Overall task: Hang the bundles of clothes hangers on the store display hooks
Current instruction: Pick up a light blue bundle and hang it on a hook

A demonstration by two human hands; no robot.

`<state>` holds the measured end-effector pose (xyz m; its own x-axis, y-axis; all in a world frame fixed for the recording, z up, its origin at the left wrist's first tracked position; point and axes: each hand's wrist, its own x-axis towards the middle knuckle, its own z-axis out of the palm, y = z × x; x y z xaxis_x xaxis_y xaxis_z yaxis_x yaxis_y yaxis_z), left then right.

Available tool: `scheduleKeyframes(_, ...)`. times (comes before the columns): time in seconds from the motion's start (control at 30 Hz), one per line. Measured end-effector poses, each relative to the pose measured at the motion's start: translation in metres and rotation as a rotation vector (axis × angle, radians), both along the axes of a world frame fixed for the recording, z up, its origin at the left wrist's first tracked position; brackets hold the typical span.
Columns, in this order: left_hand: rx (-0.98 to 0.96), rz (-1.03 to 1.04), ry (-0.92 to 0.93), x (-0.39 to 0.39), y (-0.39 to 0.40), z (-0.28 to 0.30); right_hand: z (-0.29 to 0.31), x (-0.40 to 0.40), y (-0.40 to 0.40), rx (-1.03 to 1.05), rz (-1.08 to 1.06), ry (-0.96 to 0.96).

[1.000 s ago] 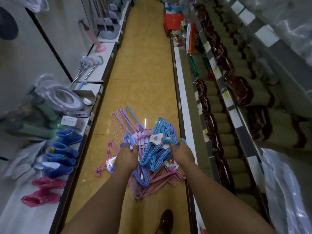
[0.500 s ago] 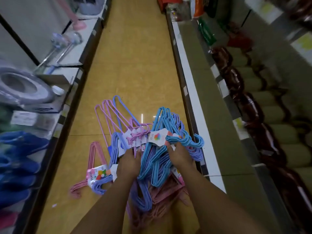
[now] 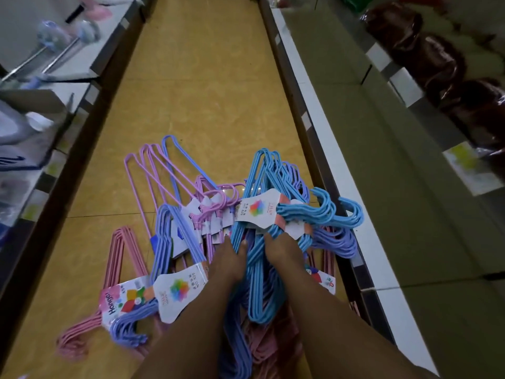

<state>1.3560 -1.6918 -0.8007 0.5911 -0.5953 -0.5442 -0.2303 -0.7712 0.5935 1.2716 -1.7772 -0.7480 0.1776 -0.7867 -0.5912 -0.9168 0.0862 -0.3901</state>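
Observation:
A heap of hanger bundles lies on the yellow aisle floor. On top is a light blue bundle with a white card label. My left hand and my right hand both grip it from the near side, fingers curled around its wires. Beside it lie a periwinkle bundle, a thin lilac bundle and a pink bundle with a "Hanger" card. More pink bundles are buried under my forearms. No display hooks are in view.
The yellow tiled floor runs between two low shelf units. The left shelf carries long-handled brushes and boxes. The right shelf is a broad grey ledge, with dark brown wrapped goods above it.
My head has dipped lower and closer to the heap, so the aisle's far end is out of view. Both hands have stayed on the light blue bundle and shifted slightly nearer each other.

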Motion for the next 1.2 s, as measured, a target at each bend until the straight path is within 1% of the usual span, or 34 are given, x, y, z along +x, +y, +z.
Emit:
scheduleKeyframes(0.1,0.023,0.001,0.115,0.000,-0.002,-0.009,-0.011,0.006,-0.003,0.048,-0.105,-0.076)
scheduleKeyframes(0.2,0.010,0.048,0.194,0.001,0.002,-0.019,-0.023,0.014,-0.004,0.138,-0.271,-0.213)
scheduleKeyframes(0.3,0.013,0.109,0.175,0.004,0.001,-0.016,-0.029,0.027,-0.005,0.212,-0.501,-0.360)
scheduleKeyframes(0.4,0.036,0.114,0.057,0.009,-0.003,-0.008,-0.036,0.036,-0.010,0.278,-0.635,-0.439)
scheduleKeyframes(0.47,0.008,0.150,0.001,0.010,-0.006,-0.004,-0.031,0.038,-0.013,0.303,-0.704,-0.495)
scheduleKeyframes(0.6,-0.001,0.213,-0.027,0.010,-0.012,0.003,-0.019,0.046,-0.018,0.345,-0.838,-0.630)
scheduleKeyframes(0.67,-0.038,0.267,0.035,0.008,-0.012,0.010,-0.009,0.052,-0.014,0.345,-0.896,-0.694)
scheduleKeyframes(0.7,-0.055,0.277,0.072,0.005,-0.010,0.016,-0.003,0.054,-0.010,0.322,-0.919,-0.695)
scheduleKeyframes(0.8,-0.041,0.235,0.115,-0.001,-0.001,0.049,0.036,0.053,0.003,0.251,-0.985,-0.710)
scheduleKeyframes(0.9,-0.026,0.168,0.132,-0.004,0.010,0.099,0.091,0.044,0.014,0.224,-1.003,-0.700)
scheduleKeyframes(1.0,-0.036,0.175,0.088,0.004,0.018,0.164,0.158,0.041,0.022,0.146,-0.931,-0.629)
scheduleKeyframes(1.1,-0.095,0.222,0.025,0.018,0.024,0.231,0.220,0.041,0.030,0.069,-0.781,-0.523)
scheduleKeyframes(1.2,-0.149,0.232,-0.016,0.027,0.031,0.294,0.278,0.041,0.036,-0.005,-0.541,-0.346)
